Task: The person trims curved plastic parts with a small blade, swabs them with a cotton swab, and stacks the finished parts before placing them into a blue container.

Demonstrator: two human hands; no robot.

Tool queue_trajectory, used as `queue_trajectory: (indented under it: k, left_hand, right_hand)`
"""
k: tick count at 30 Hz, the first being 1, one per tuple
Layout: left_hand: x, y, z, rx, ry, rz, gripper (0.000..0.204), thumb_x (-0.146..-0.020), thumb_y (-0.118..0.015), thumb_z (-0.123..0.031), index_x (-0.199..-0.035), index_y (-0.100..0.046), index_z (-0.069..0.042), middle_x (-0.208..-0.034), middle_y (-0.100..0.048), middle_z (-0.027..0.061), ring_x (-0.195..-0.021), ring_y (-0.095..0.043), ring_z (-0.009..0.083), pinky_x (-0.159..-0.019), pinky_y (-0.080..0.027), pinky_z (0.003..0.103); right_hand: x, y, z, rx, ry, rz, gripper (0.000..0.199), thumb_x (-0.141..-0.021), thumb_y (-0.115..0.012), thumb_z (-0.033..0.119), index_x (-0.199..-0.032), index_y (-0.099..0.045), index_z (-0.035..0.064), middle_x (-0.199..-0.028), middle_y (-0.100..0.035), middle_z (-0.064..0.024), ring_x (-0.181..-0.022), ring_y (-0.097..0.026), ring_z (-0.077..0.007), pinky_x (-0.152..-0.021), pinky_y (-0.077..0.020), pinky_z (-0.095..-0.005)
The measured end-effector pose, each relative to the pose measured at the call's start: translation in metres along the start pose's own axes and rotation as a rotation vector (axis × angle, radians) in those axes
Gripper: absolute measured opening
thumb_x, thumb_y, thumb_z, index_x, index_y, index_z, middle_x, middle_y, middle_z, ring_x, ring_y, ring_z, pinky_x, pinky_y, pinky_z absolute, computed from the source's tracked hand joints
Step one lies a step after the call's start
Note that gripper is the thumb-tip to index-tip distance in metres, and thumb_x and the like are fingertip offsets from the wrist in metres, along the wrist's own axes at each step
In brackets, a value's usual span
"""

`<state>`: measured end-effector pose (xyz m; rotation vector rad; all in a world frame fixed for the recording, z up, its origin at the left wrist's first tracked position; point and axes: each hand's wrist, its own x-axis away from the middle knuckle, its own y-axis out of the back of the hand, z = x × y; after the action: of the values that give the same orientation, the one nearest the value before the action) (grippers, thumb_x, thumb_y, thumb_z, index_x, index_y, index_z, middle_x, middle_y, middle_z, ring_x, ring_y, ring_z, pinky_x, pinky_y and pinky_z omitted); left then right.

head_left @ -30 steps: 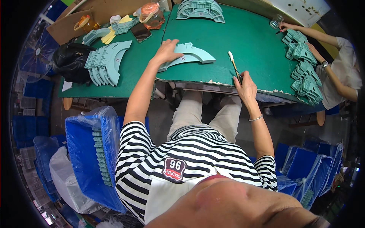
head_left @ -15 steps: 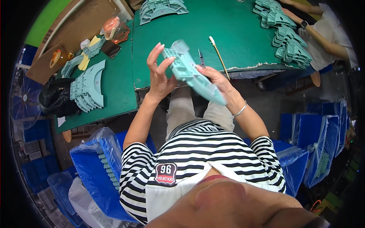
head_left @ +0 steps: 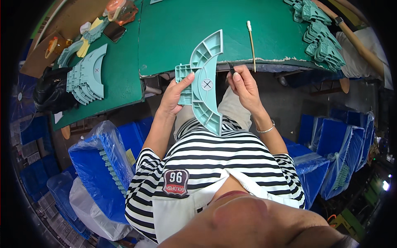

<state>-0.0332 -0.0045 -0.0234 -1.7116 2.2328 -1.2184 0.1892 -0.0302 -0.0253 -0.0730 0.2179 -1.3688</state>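
A curved sea-green plastic part (head_left: 210, 99) is upright in front of me, its ribbed, hollow arc bulging left and a hinged-looking block on its left side. My left hand (head_left: 171, 96) is closed round that block, thumb on top. A round pale spot with a dark cross marks the part's middle. My right hand (head_left: 247, 87), just right of the arc and apart from it, pinches a small knife (head_left: 232, 70) with a dark handle; its thin tip points up and left. Most of the handle is hidden in the fingers.
On the green table (head_left: 173, 33), a cotton-tipped stick (head_left: 251, 43) lies at the front edge. Stacked green parts (head_left: 89, 74) sit left by a black bag (head_left: 51, 89) and phone (head_left: 114, 32); more piles (head_left: 322, 43) lie right near a co-worker's arm (head_left: 355, 39). Plastic-wrapped blue bins (head_left: 97, 153) flank me.
The green part has turned from slanted to upright, its flat marked face now toward me. My right hand has let go of it and moved right with the knife. My head view has shifted.
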Motion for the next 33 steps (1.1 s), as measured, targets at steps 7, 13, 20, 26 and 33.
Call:
queue_trajectory:
  k: [7,13,20,26,33]
  left_hand:
    - [-0.001,-0.001,0.019,0.06,0.068,0.001,0.03,-0.085,-0.065,-0.019,-0.107,-0.057,0.0,-0.094,-0.064,0.0072,-0.081,-0.064,0.0138,-0.072,-0.053,0.027]
    - [-0.004,0.001,0.026,0.096,0.094,0.075,0.034,-0.087,-0.061,-0.017,-0.115,-0.052,0.0,-0.102,-0.063,0.0098,-0.088,-0.064,0.0172,-0.076,-0.054,0.031]
    - [-0.003,-0.004,0.03,0.126,0.105,0.051,0.029,-0.085,-0.064,-0.018,-0.107,-0.057,-0.001,-0.095,-0.064,0.0071,-0.081,-0.064,0.0133,-0.073,-0.053,0.027]
    - [-0.002,-0.003,0.033,0.139,0.116,0.063,0.028,-0.085,-0.064,-0.017,-0.107,-0.058,-0.002,-0.095,-0.064,0.0068,-0.082,-0.064,0.0139,-0.073,-0.053,0.028]
    - [-0.005,0.003,0.028,0.136,0.084,0.031,0.028,-0.085,-0.064,-0.017,-0.106,-0.058,-0.001,-0.093,-0.064,0.0067,-0.081,-0.064,0.014,-0.072,-0.053,0.028]
  right_hand:
    - [0.01,-0.003,-0.014,0.336,0.154,-0.089,0.023,-0.095,-0.047,0.019,-0.082,-0.052,-0.0001,-0.067,-0.047,-0.0016,-0.06,-0.042,-0.009,-0.055,-0.0359,-0.0231]
    - [0.004,-0.008,-0.013,0.369,0.152,-0.111,0.025,-0.094,-0.05,0.018,-0.077,-0.051,-0.0002,-0.062,-0.045,-0.002,-0.057,-0.039,-0.0095,-0.052,-0.0346,-0.0247]
    - [0.005,-0.007,-0.017,0.4,0.203,-0.083,0.024,-0.093,-0.051,0.016,-0.076,-0.051,-0.0006,-0.061,-0.042,-0.0037,-0.055,-0.038,-0.0107,-0.05,-0.0332,-0.0257]
    - [0.01,-0.009,-0.018,0.4,0.187,-0.063,0.024,-0.093,-0.051,0.016,-0.075,-0.051,-0.0004,-0.06,-0.04,-0.004,-0.054,-0.037,-0.0106,-0.048,-0.0319,-0.0265]
    - [0.034,0.002,-0.026,-0.014,-0.027,0.279,0.028,-0.095,-0.047,0.017,-0.071,-0.044,0.0025,-0.062,-0.038,0.0026,-0.057,-0.032,-0.0064,-0.051,-0.0301,-0.0227]
